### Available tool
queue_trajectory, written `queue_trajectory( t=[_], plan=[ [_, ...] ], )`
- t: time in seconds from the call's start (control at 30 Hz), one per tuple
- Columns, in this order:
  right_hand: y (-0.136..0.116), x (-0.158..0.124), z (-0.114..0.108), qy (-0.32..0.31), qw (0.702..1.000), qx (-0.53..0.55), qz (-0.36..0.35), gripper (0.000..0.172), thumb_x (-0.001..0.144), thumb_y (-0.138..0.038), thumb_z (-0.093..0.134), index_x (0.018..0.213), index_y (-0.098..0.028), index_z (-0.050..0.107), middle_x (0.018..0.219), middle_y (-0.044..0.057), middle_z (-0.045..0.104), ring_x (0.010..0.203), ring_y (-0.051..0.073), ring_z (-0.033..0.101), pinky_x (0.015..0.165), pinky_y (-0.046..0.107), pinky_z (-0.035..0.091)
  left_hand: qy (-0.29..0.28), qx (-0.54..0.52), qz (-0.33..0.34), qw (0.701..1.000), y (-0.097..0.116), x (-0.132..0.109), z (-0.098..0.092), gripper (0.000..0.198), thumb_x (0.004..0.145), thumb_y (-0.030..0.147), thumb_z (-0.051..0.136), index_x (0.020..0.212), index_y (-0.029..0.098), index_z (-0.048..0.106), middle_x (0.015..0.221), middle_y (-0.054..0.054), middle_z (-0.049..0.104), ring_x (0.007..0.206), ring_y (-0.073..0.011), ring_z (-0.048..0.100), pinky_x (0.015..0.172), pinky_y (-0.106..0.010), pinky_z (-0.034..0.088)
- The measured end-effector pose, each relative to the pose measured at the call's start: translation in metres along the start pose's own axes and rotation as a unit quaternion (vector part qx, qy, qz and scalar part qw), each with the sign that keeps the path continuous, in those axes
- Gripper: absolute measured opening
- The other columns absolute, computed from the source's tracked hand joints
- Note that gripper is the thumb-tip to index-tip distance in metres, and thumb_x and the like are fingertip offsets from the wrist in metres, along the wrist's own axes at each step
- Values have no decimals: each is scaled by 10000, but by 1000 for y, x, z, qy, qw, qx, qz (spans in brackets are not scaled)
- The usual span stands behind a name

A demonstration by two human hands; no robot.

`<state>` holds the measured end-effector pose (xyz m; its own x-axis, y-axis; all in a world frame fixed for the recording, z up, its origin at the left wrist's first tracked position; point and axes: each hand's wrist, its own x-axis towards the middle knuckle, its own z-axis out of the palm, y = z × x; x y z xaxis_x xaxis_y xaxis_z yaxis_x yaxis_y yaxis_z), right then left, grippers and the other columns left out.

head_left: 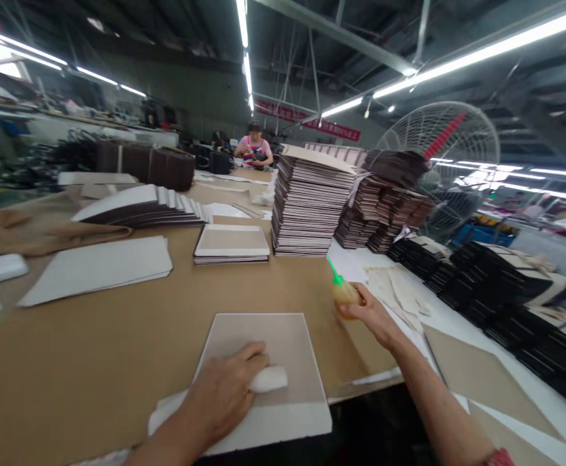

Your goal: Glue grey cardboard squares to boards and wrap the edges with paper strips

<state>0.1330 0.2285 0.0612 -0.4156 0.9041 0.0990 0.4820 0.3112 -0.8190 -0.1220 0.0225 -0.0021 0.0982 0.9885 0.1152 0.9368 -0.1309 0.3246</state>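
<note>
A flat panel (283, 343), beige with pale edges, lies on the table in front of me. My left hand (227, 391) rests over it, fingers wrapped round a white oblong tool (271, 380) whose rounded end sticks out past the fingers. Most of that tool is hidden under the palm. Further right, my right hand (365, 310) grips a squeeze bottle (345, 294) with a thin green nozzle (333, 270) pointing up and to the left. Yellowish-brown liquid shows in the bottle, just above the table.
Behind the panel sit a short stack of boards (233, 241) and a tall stack (309, 204). Pale sheets (101, 268) lie left, near fanned-out boards (142, 204). Black bundles (497, 278) and a large fan (443, 155) stand right. A person (254, 147) sits beyond.
</note>
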Motion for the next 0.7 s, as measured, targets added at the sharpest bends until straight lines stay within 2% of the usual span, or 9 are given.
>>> queue_trajectory(
  t=[0.07, 0.13, 0.3, 0.43, 0.5, 0.63, 0.7],
  plan=[
    [-17, -2, 13, -77, 996, 42, -22, 518, 701, -364, 673, 1186, -232, 544, 1003, 9, 652, 943, 226, 591, 858, 352, 435, -5, -4, 1, 1000, 2, 0, -6, 517, 667, 72, 453, 1121, 291, 569, 1332, 32, 523, 1022, -232, 613, 847, -411, 516],
    [-29, 0, 27, -120, 987, 102, -13, 540, 735, -377, 658, 1239, -258, 505, 1111, 28, 627, 1001, 233, 579, 872, 370, 439, -7, -5, 3, 1000, 2, 1, -10, 460, 701, 100, 472, 1109, 289, 566, 1320, 29, 529, 1008, -232, 615, 834, -399, 519],
    [-43, 7, 67, -169, 951, 253, 56, 384, 827, -501, 514, 1142, -282, 494, 1054, 46, 630, 885, 244, 629, 685, 397, 529, -18, -10, 14, 1000, 1, 1, -13, 424, 733, 127, 503, 1130, 274, 544, 1290, 1, 536, 1047, -222, 593, 847, -367, 512],
    [-48, 7, 98, -179, 952, 244, 53, 358, 818, -545, 495, 1031, -256, 498, 971, 49, 635, 763, 219, 630, 507, 302, 491, -26, -7, 14, 1000, 1, 1, -16, 388, 766, 145, 505, 1136, 259, 539, 1275, -18, 533, 1047, -222, 586, 850, -365, 508],
    [-51, 8, 112, -169, 961, 217, 39, 363, 789, -542, 547, 988, -246, 481, 900, 34, 627, 698, 194, 605, 470, 267, 447, -32, -8, 13, 999, 2, 1, -18, 388, 769, 144, 508, 1139, 257, 541, 1270, -25, 533, 1059, -222, 576, 867, -360, 499],
    [-66, 11, 134, -130, 984, 118, -19, 500, 668, -498, 696, 1023, -237, 461, 771, -11, 588, 633, 164, 542, 510, 262, 410, -44, -12, 1, 999, 3, 1, -20, 414, 765, 143, 517, 1160, 264, 543, 1248, -34, 544, 1050, -220, 574, 903, -349, 476],
    [-77, 13, 141, -103, 991, 57, -61, 514, 625, -466, 730, 1010, -231, 483, 744, -20, 569, 649, 166, 526, 563, 278, 405, -43, -13, -1, 999, 4, 1, -20, 430, 762, 141, 512, 1173, 264, 538, 1244, -34, 548, 1037, -220, 579, 899, -349, 477]
  ],
)
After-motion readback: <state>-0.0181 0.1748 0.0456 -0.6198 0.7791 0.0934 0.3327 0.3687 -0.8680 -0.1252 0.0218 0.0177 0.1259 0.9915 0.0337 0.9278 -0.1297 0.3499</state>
